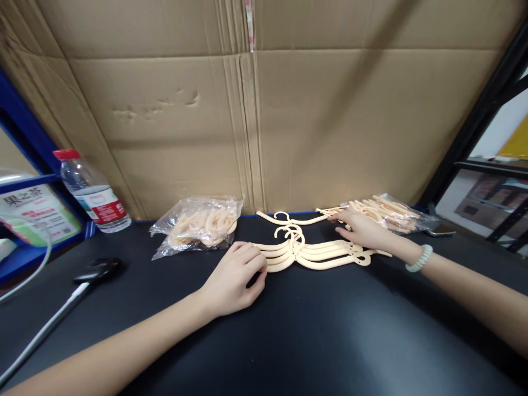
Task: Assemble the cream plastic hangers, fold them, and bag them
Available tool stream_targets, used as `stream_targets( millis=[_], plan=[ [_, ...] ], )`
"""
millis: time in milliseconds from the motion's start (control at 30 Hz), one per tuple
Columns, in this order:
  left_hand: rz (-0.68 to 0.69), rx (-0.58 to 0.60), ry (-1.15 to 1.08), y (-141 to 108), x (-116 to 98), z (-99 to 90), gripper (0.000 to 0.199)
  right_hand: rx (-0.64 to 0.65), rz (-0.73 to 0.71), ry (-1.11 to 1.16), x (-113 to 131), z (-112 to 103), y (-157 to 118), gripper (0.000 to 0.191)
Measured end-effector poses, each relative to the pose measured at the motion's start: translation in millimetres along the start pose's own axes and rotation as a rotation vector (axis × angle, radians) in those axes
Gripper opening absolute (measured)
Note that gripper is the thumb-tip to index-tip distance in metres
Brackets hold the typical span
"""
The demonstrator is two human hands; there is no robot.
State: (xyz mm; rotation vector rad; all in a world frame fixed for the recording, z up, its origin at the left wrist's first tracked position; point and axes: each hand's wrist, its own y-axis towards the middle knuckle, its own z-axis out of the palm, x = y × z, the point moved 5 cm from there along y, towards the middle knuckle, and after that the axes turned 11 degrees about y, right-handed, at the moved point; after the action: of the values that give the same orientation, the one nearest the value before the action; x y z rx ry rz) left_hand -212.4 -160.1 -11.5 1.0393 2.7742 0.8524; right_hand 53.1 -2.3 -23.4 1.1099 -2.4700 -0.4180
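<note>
Several cream-coloured clothes hangers (322, 265) lie in an overlapping row on the black table, their hooks pointing toward the back. My left hand (237, 275) is closed around their left ends, and its curled fingers hide the tips. Behind the row lies a separate hanger (289, 221) of the same colour. My right hand (361, 228), with a pale coiled band at the wrist, hovers over the right side, near that hanger's right end. Its fingers are stretched and apart, with nothing visible between them. Just beyond it is a clear plastic bag (391, 212) with cream hanger parts.
Another clear bag (198, 225) of cream parts sits at the back left. A red-capped water bottle (97, 195) stands against the cardboard wall (165, 110). A black device (99, 269) with a white cable (45, 333) lies at left. A flat phone-like object (440, 231) rests at right.
</note>
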Motion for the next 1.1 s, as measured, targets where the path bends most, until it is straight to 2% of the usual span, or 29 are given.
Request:
stream_targets(
  millis=[133, 300, 500, 867, 967, 1100],
  plan=[
    [-0.004, -0.003, -0.012, -0.1, 0.1, -0.4, 0.014, 0.079, -0.063, -0.010, 4.4, 14.1, 17.9, 0.033],
    [0.001, -0.010, -0.013, -0.4, -0.9, -2.3, 0.014, 0.087, -0.068, -0.020, 4.3, 23.2, 38.2, 0.029],
    [-0.005, -0.013, -0.010, -1.3, -0.3, -2.5, 0.015, 0.051, -0.068, 0.046, 13.5, 17.5, 45.2, 0.017],
    [-0.053, -0.088, 0.022, -2.4, 1.9, -7.2, 0.012, -0.167, 0.014, 0.148, 41.2, -20.3, 11.9, 0.006],
    [-0.093, -0.160, 0.046, -3.3, 4.0, -10.4, 0.023, -0.235, 0.031, 0.192, 50.3, -30.2, -1.3, 0.006],
    [-0.181, -0.276, 0.097, -5.3, 9.2, -14.0, 0.043, -0.264, -0.024, 0.288, 71.2, -35.2, -17.9, 0.007]
  ],
)
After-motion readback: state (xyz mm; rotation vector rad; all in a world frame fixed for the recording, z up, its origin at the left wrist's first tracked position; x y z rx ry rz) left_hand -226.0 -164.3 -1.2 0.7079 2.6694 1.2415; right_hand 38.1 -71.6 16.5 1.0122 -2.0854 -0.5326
